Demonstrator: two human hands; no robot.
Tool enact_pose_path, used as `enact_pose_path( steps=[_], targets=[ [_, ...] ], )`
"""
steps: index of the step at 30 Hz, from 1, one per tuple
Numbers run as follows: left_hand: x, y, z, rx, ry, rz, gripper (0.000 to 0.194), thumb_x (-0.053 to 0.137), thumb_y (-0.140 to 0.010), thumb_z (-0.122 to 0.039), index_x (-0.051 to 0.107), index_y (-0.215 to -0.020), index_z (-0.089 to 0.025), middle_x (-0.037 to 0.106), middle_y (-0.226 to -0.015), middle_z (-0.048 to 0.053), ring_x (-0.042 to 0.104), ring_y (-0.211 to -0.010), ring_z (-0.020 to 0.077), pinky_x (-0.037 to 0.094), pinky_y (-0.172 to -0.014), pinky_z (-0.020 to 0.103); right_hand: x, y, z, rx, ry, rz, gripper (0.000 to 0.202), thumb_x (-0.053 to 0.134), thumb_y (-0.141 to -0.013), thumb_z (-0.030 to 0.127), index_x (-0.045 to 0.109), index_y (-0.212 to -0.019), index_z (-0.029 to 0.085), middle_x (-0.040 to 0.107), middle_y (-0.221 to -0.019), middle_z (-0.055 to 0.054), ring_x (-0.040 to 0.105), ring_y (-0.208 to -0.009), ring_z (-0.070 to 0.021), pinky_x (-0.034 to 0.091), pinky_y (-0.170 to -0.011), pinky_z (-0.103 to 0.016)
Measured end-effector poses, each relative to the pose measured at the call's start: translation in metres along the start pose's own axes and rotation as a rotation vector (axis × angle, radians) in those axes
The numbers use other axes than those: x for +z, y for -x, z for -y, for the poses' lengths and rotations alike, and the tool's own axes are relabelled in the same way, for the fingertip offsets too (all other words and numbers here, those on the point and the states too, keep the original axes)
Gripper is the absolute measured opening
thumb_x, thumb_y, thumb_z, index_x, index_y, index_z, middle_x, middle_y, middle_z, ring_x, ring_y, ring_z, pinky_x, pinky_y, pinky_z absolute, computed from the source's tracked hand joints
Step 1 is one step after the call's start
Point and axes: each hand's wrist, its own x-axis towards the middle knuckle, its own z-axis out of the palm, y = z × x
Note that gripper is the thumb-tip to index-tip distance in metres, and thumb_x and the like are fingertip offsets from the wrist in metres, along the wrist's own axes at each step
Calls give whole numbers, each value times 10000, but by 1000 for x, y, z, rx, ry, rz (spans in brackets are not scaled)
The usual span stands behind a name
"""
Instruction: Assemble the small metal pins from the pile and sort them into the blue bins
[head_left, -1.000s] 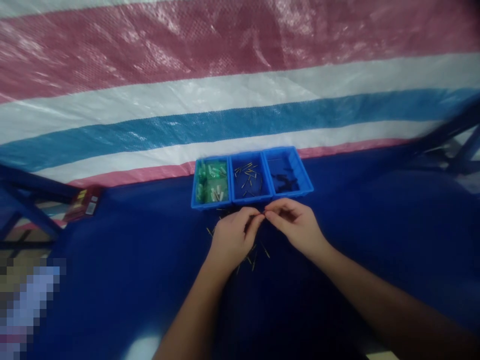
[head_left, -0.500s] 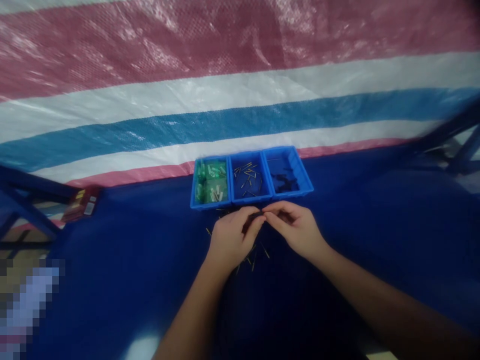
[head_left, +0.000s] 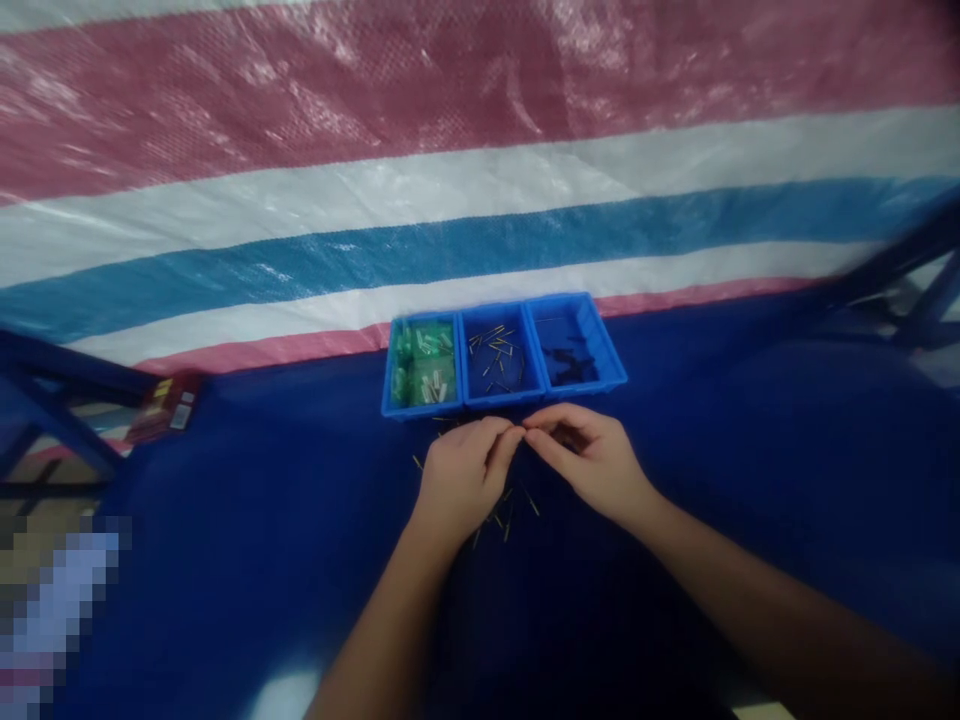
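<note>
My left hand and my right hand meet fingertip to fingertip just in front of three joined blue bins. Both are closed in a pinch; whatever lies between the fingertips is too small and hidden to make out. The left bin holds green bags and small clear pieces. Thin brass-coloured pins lie in the middle bin. Dark pieces rest in the right bin. More thin pins are scattered on the blue surface beside and below my left hand.
A dark red box stands at the far left of the blue table. Dark blue frame legs rise at both sides. Behind the bins hangs a striped plastic sheet.
The fingers of my left hand have closed further, and the dark bit seen between its thumb and finger is now hidden. Both hands stay in nearly the same place.
</note>
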Motion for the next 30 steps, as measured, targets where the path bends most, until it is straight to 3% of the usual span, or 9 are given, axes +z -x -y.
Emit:
enact_pose_path(
  steps=[8, 15, 18, 22, 27, 30],
  targets=[
    [2, 1, -1, 9, 62, -58, 177, 606, -943, -254, 653, -1105, -199, 728, -811, -12, 680, -703, 112, 504, -707, 217, 0, -1, 3, 25, 15, 23, 135, 660, -892, 332, 699, -930, 209, 702, -821, -22, 659, -750, -157, 525, -692, -286],
    [1, 1, -1, 17, 40, -17, 97, 573, -963, -240, 655, -994, -199, 736, -856, -7, 688, -731, 113, 493, -713, 212, 0, 0, 5, 41, 76, 27, 170, 632, -913, 356, 701, -889, 202, 713, -816, -30, 663, -740, -158, 517, -681, -281],
    [1, 1, 1, 8, 17, -6, 118, 551, -973, -257, 647, -950, -193, 718, -813, -6, 675, -706, 124, 478, -686, 231, 2, 1, 2, 1, 37, 7, 151, 681, -880, 334, 705, -974, 219, 711, -858, -25, 668, -782, -165, 525, -710, -285],
    [0, 1, 0, 12, 8, 5, 162, 526, -981, -264, 640, -894, -189, 705, -781, -3, 661, -688, 127, 470, -674, 240, 3, 2, 2, -22, 82, 38, 106, 653, -898, 306, 691, -936, 216, 695, -829, -12, 656, -749, -149, 519, -689, -267],
    [0, 2, -3, 15, 69, -21, 162, 604, -939, -279, 641, -1080, -207, 680, -733, -27, 646, -651, 110, 476, -657, 221, 0, 2, 8, 9, 117, 78, 221, 569, -955, 352, 671, -831, 201, 697, -776, -12, 655, -723, -144, 508, -666, -259],
    [0, 2, -2, 41, 91, -14, 137, 605, -938, -250, 649, -1066, -225, 685, -738, -34, 652, -655, 100, 485, -674, 207, -1, 1, 9, 27, 104, 70, 236, 575, -952, 363, 683, -821, 199, 703, -764, -15, 658, -711, -147, 508, -656, -262]
  ],
)
